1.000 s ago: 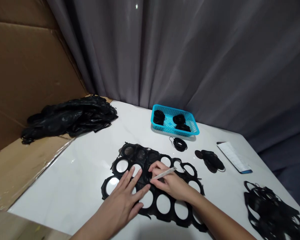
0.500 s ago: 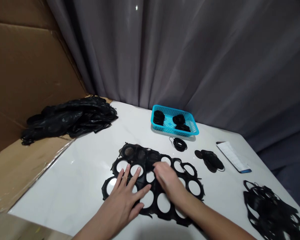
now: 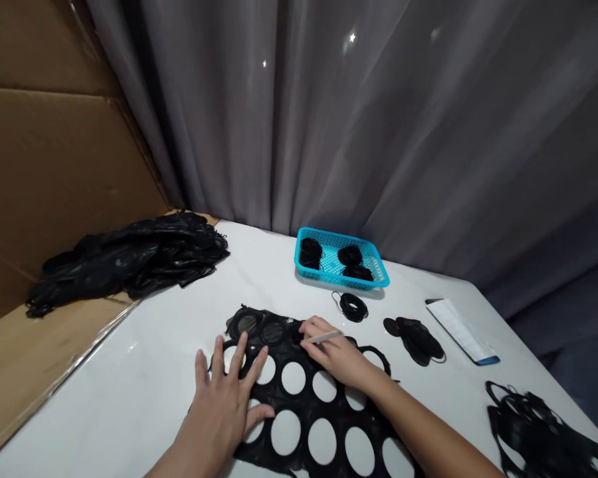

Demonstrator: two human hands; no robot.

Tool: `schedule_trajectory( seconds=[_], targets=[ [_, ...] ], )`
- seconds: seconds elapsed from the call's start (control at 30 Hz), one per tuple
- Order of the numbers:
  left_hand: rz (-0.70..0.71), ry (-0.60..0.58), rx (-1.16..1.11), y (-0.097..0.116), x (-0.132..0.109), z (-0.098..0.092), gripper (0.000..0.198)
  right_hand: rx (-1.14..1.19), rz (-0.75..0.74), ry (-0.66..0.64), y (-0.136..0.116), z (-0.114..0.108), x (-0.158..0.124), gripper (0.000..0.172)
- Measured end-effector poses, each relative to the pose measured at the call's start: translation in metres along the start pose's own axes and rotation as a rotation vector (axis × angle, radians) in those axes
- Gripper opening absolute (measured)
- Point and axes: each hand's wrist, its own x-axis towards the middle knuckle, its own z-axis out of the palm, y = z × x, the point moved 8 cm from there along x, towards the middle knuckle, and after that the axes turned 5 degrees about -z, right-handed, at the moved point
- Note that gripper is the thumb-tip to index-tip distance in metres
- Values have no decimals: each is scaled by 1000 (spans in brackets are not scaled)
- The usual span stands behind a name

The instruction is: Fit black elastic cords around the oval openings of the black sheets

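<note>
A black sheet (image 3: 306,415) with rows of round cut-outs lies on the white table, the tabletop showing through most of the holes. Dark discs fill the circles at its far left, such as one disc (image 3: 273,329). My left hand (image 3: 224,392) rests flat on the sheet's left side, fingers spread. My right hand (image 3: 329,352) is closed around a slim silver tool (image 3: 325,336) at the sheet's far edge. The tool's tip is hidden by the fingers, so its kind is unclear.
A blue basket (image 3: 339,281) holds several black bundles. Nearby are a loose black bundle (image 3: 353,307), black discs (image 3: 418,340) and a phone-like object with white paper (image 3: 462,330). Black scraps (image 3: 543,431) lie right; a black heap (image 3: 139,255) lies left by a cardboard wall (image 3: 54,179).
The view has tilted up slightly. My left hand has shifted left, its fingers still spread. My right hand remains near the sheet's far edge, and the silver tool now shows in it.
</note>
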Motion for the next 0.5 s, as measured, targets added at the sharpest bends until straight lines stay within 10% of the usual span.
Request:
schedule_trajectory(
  seconds=[0.23, 0.5],
  targets=[
    [247, 58, -73, 38, 12, -7, 71, 151, 69, -11, 11, -4, 2, 13],
    [234, 14, -141, 35, 1, 5, 67, 147, 76, -30, 9, -3, 4, 10]
  ],
)
